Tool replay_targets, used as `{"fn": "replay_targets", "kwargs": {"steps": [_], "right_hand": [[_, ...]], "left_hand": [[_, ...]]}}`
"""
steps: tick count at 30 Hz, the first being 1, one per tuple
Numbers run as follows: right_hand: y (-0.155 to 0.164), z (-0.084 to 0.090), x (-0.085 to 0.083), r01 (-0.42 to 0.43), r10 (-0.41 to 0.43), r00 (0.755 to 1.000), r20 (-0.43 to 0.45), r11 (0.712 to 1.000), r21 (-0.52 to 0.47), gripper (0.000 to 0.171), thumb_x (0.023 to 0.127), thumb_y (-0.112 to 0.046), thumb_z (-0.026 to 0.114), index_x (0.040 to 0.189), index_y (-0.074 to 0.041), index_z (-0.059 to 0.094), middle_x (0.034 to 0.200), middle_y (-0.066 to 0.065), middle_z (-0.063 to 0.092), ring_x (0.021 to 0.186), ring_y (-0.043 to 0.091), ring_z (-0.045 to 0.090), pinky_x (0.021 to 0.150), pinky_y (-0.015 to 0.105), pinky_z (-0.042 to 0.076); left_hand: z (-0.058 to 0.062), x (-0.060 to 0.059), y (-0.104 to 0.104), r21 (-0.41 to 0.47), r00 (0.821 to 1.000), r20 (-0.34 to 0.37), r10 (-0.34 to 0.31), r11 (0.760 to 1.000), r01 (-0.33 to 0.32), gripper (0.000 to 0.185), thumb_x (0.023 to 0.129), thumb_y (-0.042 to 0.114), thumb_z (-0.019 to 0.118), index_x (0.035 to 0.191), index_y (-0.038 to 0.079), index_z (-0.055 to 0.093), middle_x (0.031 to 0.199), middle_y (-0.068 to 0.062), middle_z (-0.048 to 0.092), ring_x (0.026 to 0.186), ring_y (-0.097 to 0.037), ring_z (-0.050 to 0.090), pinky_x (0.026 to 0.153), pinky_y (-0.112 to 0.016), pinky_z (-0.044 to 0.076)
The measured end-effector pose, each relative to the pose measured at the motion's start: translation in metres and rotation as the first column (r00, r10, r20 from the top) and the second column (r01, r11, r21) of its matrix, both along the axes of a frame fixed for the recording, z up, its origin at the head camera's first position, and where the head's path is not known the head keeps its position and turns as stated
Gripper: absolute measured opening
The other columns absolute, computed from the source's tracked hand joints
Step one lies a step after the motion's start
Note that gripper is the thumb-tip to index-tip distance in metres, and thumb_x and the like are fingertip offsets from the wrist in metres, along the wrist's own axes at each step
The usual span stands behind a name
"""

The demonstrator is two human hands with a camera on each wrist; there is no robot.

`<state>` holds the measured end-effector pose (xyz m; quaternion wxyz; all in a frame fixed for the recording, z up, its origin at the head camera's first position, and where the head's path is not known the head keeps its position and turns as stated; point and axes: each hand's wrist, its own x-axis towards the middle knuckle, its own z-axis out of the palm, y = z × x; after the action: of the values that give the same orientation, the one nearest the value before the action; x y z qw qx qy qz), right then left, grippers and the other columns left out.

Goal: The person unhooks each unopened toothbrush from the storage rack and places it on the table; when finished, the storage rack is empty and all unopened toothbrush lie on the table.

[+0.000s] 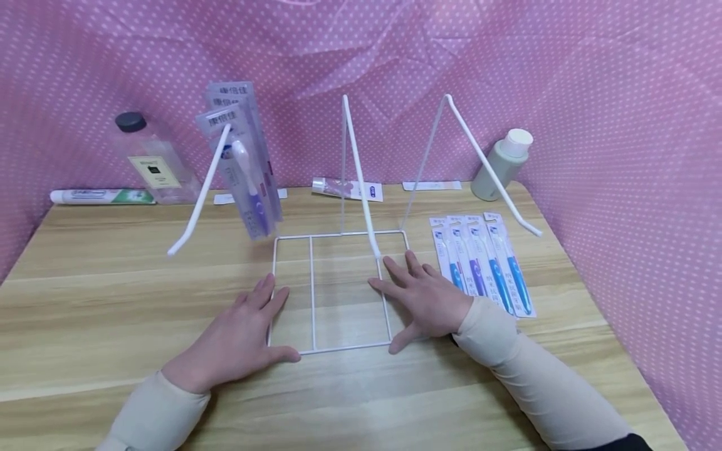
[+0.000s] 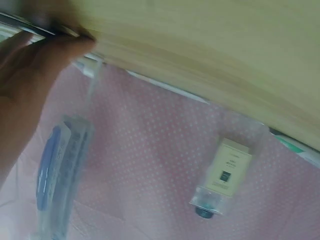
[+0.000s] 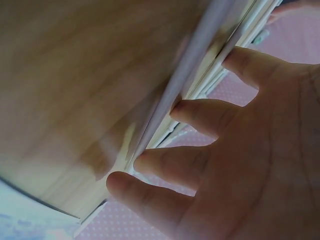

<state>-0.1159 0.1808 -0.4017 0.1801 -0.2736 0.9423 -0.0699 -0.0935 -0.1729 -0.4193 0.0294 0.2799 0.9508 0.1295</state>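
Observation:
A white wire display rack (image 1: pixel 329 237) stands on the wooden table (image 1: pixel 113 294), its flat rectangular base between my hands. My left hand (image 1: pixel 256 313) lies flat with straight fingers on the base's left edge. My right hand (image 1: pixel 412 282) lies flat, fingers spread, on the right edge by the middle hook's foot. Several packaged toothbrushes (image 1: pixel 248 163) hang from the left hook. The middle hook (image 1: pixel 355 163) and right hook (image 1: pixel 491 169) carry nothing. The left wrist view shows my left hand (image 2: pixel 25 70) and the hanging packs (image 2: pixel 60 175). The right wrist view shows my right hand (image 3: pixel 200 145) against a white wire (image 3: pixel 190 85).
Several packaged toothbrushes (image 1: pixel 485 263) lie flat on the table right of the rack. A clear bottle with a black cap (image 1: pixel 149 156) and a toothpaste tube (image 1: pixel 101 196) sit at back left. A small tube (image 1: pixel 346 188) and a white bottle (image 1: pixel 502 164) sit behind. Pink dotted cloth walls the table.

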Motion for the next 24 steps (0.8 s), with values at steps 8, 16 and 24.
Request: {"fn": "replay_targets", "kwargs": {"steps": [8, 16, 24], "right_hand": [[-0.002, 0.000, 0.000, -0.015, 0.015, 1.000, -0.003, 1.000, -0.009, 0.123, 0.067, -0.079, 0.082, 0.169, -0.030, 0.031, 0.178, 0.016, 0.010, 0.158, 0.060, 0.005, 0.123, 0.072, 0.029], [-0.001, 0.000, 0.001, -0.036, 0.035, 0.999, -0.028, 0.999, -0.025, 0.123, 0.068, -0.078, 0.081, 0.168, -0.027, 0.033, 0.177, 0.020, 0.012, 0.157, 0.062, 0.008, 0.120, 0.074, 0.031], [-0.001, 0.000, 0.001, -0.044, 0.043, 0.998, -0.036, 0.999, -0.026, 0.122, 0.068, -0.079, 0.080, 0.168, -0.026, 0.034, 0.177, 0.021, 0.014, 0.156, 0.063, 0.010, 0.120, 0.075, 0.031]], "left_hand": [[0.042, -0.014, -0.015, 0.050, 0.997, 0.074, -0.023, 0.999, 0.020, 0.101, 0.090, 0.067, 0.073, 0.165, 0.008, 0.038, 0.170, -0.033, 0.025, 0.129, -0.060, 0.058, 0.105, -0.070, 0.050], [0.131, -0.050, -0.034, 0.509, 0.874, -0.394, 0.285, 0.859, -0.050, 0.039, 0.098, 0.027, 0.076, 0.133, 0.009, 0.074, 0.102, -0.012, 0.081, 0.074, -0.011, 0.071, 0.070, -0.029, 0.055], [0.174, -0.083, -0.004, 0.994, 0.987, -0.109, 0.119, -0.015, 0.112, 0.019, 0.094, -0.002, 0.074, 0.113, -0.007, 0.074, 0.105, -0.018, 0.074, 0.091, -0.025, 0.070, 0.082, -0.027, 0.061]]}}
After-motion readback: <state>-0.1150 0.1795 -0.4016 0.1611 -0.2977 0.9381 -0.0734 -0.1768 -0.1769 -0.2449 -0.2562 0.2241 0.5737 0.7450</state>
